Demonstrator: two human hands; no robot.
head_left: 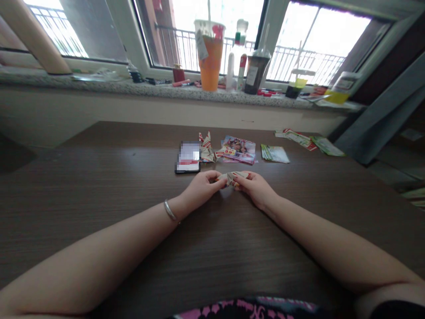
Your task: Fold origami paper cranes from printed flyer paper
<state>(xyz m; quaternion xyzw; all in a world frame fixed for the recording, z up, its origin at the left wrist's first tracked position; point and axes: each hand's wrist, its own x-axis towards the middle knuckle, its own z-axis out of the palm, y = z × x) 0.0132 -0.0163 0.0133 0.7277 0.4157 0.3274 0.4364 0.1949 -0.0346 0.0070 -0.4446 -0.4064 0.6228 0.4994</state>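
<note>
Both my hands meet at the middle of the dark wooden table [99, 199]. My left hand [201, 190], with a silver bracelet on its wrist, pinches one end of a small folded piece of printed paper [231, 177]. My right hand [254, 188] pinches the other end of the same paper, fingers closed over it. The paper lies low, just above or on the tabletop. Just beyond my hands lie a phone [188, 163] and a folded paper figure [206, 147].
Printed leaflets [238, 149] and more paper sheets [274, 153] lie further back, with others at the right rear [299, 138]. On the window sill stand an orange drink cup [210, 55], a dark drink cup [255, 71], bottles and small items. A cardboard tube [33, 35] leans at the left.
</note>
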